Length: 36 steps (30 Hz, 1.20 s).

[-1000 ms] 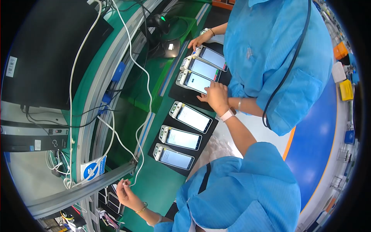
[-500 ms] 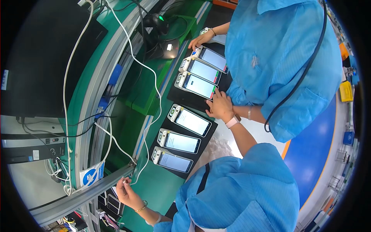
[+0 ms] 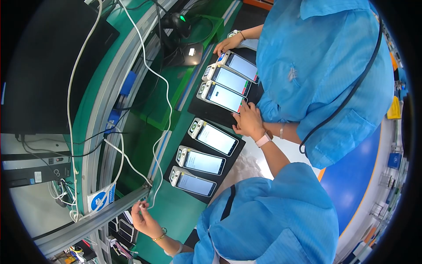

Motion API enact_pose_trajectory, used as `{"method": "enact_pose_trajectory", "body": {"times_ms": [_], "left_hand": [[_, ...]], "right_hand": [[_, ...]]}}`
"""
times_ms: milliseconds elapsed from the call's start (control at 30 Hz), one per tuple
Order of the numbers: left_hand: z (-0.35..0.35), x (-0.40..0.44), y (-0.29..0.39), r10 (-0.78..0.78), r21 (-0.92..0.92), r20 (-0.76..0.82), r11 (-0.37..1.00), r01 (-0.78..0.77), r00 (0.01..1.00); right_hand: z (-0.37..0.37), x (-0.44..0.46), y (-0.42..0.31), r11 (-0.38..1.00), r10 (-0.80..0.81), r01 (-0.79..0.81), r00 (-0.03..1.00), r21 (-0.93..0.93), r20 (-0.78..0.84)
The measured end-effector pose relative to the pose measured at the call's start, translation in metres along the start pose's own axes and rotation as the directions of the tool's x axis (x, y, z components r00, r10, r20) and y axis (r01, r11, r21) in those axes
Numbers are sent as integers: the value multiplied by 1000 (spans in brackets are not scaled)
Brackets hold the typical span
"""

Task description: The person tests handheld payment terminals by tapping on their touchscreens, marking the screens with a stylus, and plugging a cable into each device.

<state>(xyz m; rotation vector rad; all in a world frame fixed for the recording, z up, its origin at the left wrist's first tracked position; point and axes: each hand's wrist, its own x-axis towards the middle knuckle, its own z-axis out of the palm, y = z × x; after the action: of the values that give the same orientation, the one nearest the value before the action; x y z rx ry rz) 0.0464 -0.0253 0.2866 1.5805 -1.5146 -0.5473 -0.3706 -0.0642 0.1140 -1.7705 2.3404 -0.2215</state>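
Note:
My left hand (image 3: 146,223) is closed in a pinch on the end of a white cable (image 3: 169,105), left of the lower terminals. Farther right, my right hand (image 3: 249,121), with a pink-banded watch at the wrist, has its fingers apart at the lower corner of a lit handheld terminal (image 3: 223,97). A co-worker's braceleted forearm (image 3: 281,129) meets my right hand, and that co-worker's hand there is mostly hidden. Three more lit terminals, an upper one (image 3: 215,138), a middle one (image 3: 203,161) and a lower one (image 3: 193,181), lie on a black mat (image 3: 233,160).
The co-worker in a blue smock (image 3: 321,75) stands close beside me, the other hand (image 3: 229,43) at the upper terminals. A metal rail (image 3: 92,224) runs at lower left. Cables hang before a black monitor (image 3: 44,66). A scanner (image 3: 179,25) stands at the back.
The whole view has shifted slightly, with the bench and terminals a little farther left. Both my hands keep nearly the same places, the left still pinching the cable end.

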Motion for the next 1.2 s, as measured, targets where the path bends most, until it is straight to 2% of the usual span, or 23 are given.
{"method": "enact_pose_trajectory", "body": {"times_ms": [67,300,600,667,700,767,800,867,900,933,1000,1133,1200], "left_hand": [[-1,-1,-1,7,3,-4,1000,-7,1000],[-3,-3,0,21,-3,3,1000,-21,1000],[-12,-10,-10,69,22,9,997,-69,998],[-14,-11,-9,60,24,-2,998,-60,998],[-15,-12,-8,49,25,-11,998,-49,999],[-17,-12,-2,64,52,-12,997,-63,998],[-18,-12,1,79,79,-11,994,-78,997],[-20,-12,1,92,89,-12,992,-91,996],[-22,-13,2,107,96,-11,990,-106,994],[-23,-14,5,94,110,-21,990,-91,995],[-28,-15,12,114,205,35,972,-118,993],[-41,-27,-2,73,211,83,973,-89,994],[-43,-35,-7,-28,180,50,983,18,998]], "right_hand": [[3,-1,-1,1000,0,1,998,19,-66],[-5,-5,-4,1000,-6,7,998,22,-56],[11,5,-7,989,-73,79,996,127,-56],[14,8,-15,980,-86,113,983,164,-161],[14,9,-18,980,-89,116,983,165,-161],[10,12,-27,969,-110,175,938,175,-329],[10,10,-35,968,-114,180,938,177,-327],[3,-4,-60,864,-115,297,903,408,-414],[-6,-21,-77,829,-158,349,895,436,-416],[-9,-41,-92,780,-217,367,919,507,-330],[6,-77,-117,683,-354,431,901,589,-249],[18,-125,-144,714,-441,400,894,575,-74],[24,-147,-160,666,-477,412,876,622,-69]]}}
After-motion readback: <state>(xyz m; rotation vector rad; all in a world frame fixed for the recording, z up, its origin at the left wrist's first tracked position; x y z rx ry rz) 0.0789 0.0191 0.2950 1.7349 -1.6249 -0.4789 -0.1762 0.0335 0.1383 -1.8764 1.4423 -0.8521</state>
